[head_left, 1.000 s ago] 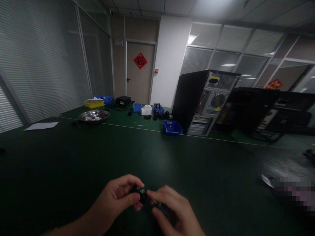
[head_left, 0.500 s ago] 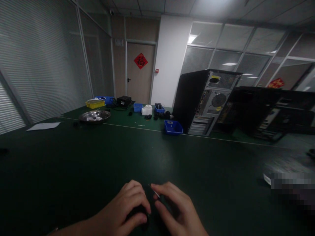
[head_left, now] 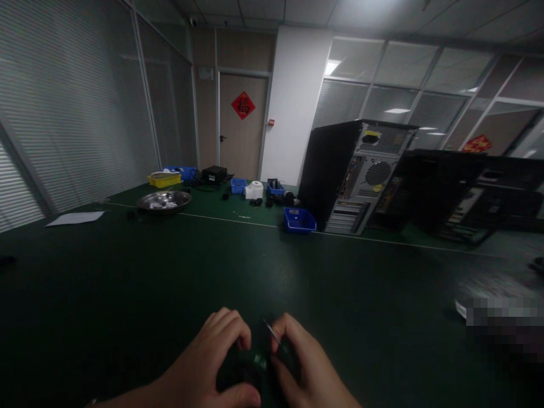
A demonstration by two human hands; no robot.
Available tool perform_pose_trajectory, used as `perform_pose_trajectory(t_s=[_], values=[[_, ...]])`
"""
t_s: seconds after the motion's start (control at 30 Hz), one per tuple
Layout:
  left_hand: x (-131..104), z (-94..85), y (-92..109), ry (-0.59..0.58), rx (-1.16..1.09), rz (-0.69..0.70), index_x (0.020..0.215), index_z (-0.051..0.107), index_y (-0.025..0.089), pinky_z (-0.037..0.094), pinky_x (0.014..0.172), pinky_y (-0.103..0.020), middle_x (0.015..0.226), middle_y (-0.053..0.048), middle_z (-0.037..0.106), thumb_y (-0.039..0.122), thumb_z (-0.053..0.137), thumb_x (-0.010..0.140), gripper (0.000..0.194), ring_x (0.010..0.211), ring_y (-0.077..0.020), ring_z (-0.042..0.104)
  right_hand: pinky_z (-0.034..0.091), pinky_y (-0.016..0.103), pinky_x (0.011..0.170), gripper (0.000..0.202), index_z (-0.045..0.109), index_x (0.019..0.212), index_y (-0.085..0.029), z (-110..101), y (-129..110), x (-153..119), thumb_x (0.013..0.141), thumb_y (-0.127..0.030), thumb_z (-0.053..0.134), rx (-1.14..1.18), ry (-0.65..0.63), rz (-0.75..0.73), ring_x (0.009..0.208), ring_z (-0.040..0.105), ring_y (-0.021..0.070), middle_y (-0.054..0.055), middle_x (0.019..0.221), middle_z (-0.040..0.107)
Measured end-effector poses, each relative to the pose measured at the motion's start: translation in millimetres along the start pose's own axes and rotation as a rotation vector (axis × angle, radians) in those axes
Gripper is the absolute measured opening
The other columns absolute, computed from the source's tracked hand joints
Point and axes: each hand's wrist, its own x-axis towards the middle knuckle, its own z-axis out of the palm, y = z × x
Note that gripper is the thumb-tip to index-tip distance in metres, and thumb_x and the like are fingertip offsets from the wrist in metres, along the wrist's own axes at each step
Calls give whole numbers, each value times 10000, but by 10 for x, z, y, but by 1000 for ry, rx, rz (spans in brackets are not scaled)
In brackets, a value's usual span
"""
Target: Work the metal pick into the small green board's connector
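My left fingers (head_left: 232, 327) curve wide above the surface (head_left: 178, 272); small dark part (head_left: 251, 369) with a green sheen sits between thumb and fingertips, contact unclear, long axis too dim to tell. Left is nearer. My right fingers (head_left: 292, 333) pinch a thin tool (head_left: 272, 332), shaft slanting forward-left, tip beyond the part.

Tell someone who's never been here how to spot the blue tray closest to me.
On the green table, find the tall black computer tower with its metal back showing. The tray sits at its foot, on the left. Unlike the other blue containers farther back, it is a deeper blue and lies across the pale line on that table.
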Motion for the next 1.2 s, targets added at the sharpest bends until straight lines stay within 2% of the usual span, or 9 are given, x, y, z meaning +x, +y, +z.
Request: perform_pose_trajectory(t_s=[0.17, 0.3, 0.43, 0.5, 0.63, 0.77, 0.93, 1.03, 1.2], values=[[-22, 4, 64, 19, 149, 30, 858, 634, 210, 400, 808, -359, 920, -45, 639, 532, 816, 693, 405, 842, -271, 535, 482, 274, 743, 291, 464, 864, -224, -4, 17, 15, 648, -31, 495, 67, -73, -47, 805, 599, 191, 46, 896, 646], [-45, 3, 115, -11, 274, 38, 943, 664, 221, 427, 859, -395, 994, -55, 672, 532, 792, 715, 407, 898, -289, 563, 472, 260, 772, 322, 505, 864, -218, -15, -2, 27, 633, 6, 508, -10, -150, -2, 844, 626, 189, 44, 923, 679], [-40, 21, 158, -59, 372, -16, 1017, 653, 219, 425, 933, -444, 1051, -66, 672, 355, 747, 781, 288, 958, -292, 574, 461, 255, 766, 317, 543, 855, -203, -9, -7, 31, 633, 22, 566, -70, -163, 62, 837, 629, 190, 36, 913, 689], [-27, 33, 163, -81, 381, -29, 998, 660, 217, 439, 911, -440, 1036, -71, 672, 242, 700, 791, 212, 948, -290, 578, 459, 259, 751, 314, 550, 844, -198, -4, -14, 32, 629, 29, 584, -102, -166, 78, 814, 625, 193, 36, 890, 689], [-6, 47, 118, -63, 337, -22, 1021, 660, 226, 451, 874, -425, 1055, -79, 655, 203, 674, 788, 235, 958, -296, 568, 466, 272, 767, 334, 557, 847, -188, -12, -38, 39, 620, 54, 594, -118, -186, 102, 839, 633, 208, 54, 915, 694], [-19, 46, 25, -49, 206, 22, 1063, 655, 258, 446, 878, -392, 1062, -58, 638, 171, 604, 862, 224, 975, -272, 572, 472, 265, 758, 384, 553, 870, -182, -19, -50, 40, 609, 99, 544, -128, -163, 100, 839, 629, 203, 57, 919, 680], [-57, 36, -55, -45, 75, 179, 1122, 643, 306, 448, 885, -368, 1137, -42, 635, 24, 478, 840, 431, 1027, -254, 579, 468, 271, 720, 289, 524, 858, -190, 18, -39, 18, 684, 36, 570, -139, -135, 128, 783, 612, 199, 52, 876, 671], [-74, 35, -47, 2, 30, 184, 1139, 636, 316, 447, 915, -374, 1157, -35, 642, 7, 488, 793, 487, 1043, -260, 576, 460, 271, 693, 250, 506, 866, -190, 21, -23, 12, 716, 4, 552, -124, -104, 141, 753, 593, 194, 52, 848, 651], [-70, 20, 56, 62, 45, 72, 1124, 640, 277, 450, 929, -391, 1108, -47, 656, 152, 592, 842, 312, 1010, -272, 579, 451, 259, 726, 421, 514, 865, -192, -31, -9, 18, 535, 67, 488, -41, -133, 48, 788, 583, 186, 34, 869, 636]])
